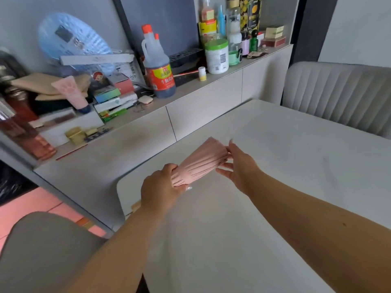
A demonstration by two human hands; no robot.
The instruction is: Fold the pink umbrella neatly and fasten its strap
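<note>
Left hand (160, 187) wrapped round narrow end of pink umbrella (201, 162), held above white table (296, 166). Right hand (239, 163) at wide pleated end, fingers spread, fingertips touching folds. Strap not visible. Cluttered shelf (190, 89) behind.

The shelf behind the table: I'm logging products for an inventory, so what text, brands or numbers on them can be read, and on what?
Nothing reads with certainty.
Dark sauce bottle: red and yellow label with Chinese characters, too blurred to quote.
White tub with green lid: barcode and small print, unreadable.
Yellow and black box: print too blurred.
Blue fan: dark printed patch, illegible.
Pink umbrella held by left hand and right hand: no text visible.
</note>
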